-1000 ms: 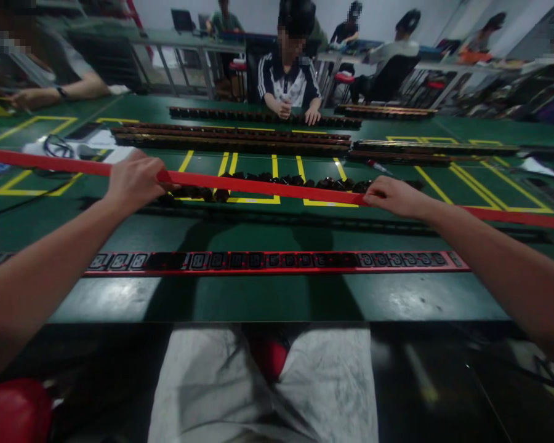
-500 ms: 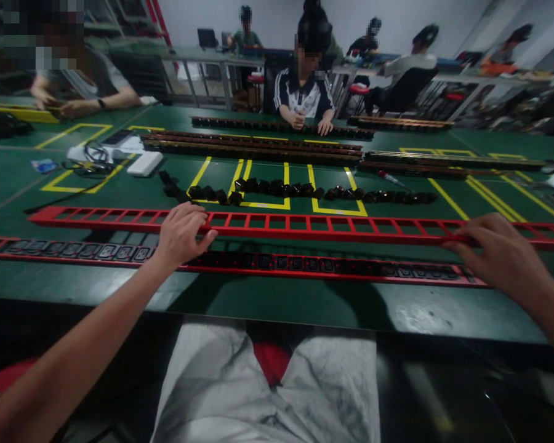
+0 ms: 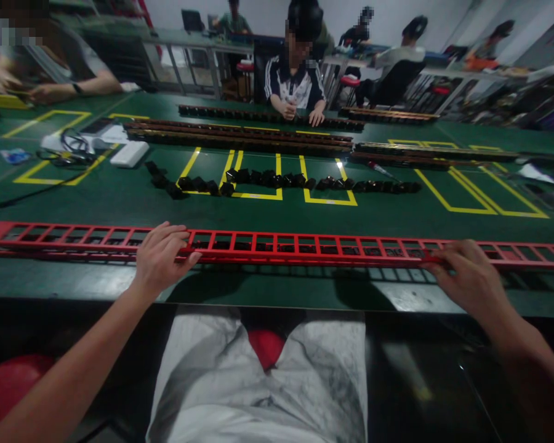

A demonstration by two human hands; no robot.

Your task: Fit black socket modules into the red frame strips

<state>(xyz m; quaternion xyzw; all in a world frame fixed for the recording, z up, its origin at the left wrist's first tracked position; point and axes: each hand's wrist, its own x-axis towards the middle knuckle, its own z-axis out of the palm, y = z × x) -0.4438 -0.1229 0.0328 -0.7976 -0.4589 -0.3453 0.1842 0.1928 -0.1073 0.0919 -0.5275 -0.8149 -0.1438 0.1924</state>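
A long red ladder-like frame (image 3: 286, 241) stretches across the near part of the table, with both my hands gripping it. My left hand (image 3: 162, 255) pinches it left of the middle, thumb on the near side. At the right, my right hand (image 3: 468, 271) holds the same frame between thumb and fingers. Below the frame lies a second red strip (image 3: 74, 253), mostly covered by it. Dark square pieces (image 3: 293, 248) of that lower strip show through the openings. Whether the two strips touch cannot be seen.
A loose row of small black blocks (image 3: 263, 178) lies beyond the frame. Farther back are long dark strips (image 3: 240, 136), a white box (image 3: 129, 154), cables (image 3: 74, 147) and a screwdriver (image 3: 383, 171). A co-worker (image 3: 298, 80) sits opposite; another person (image 3: 55, 61) works at left.
Both hands have brought the red frame nearer to me and slightly left, so it now hangs over the lower strip. The view has shifted a little.
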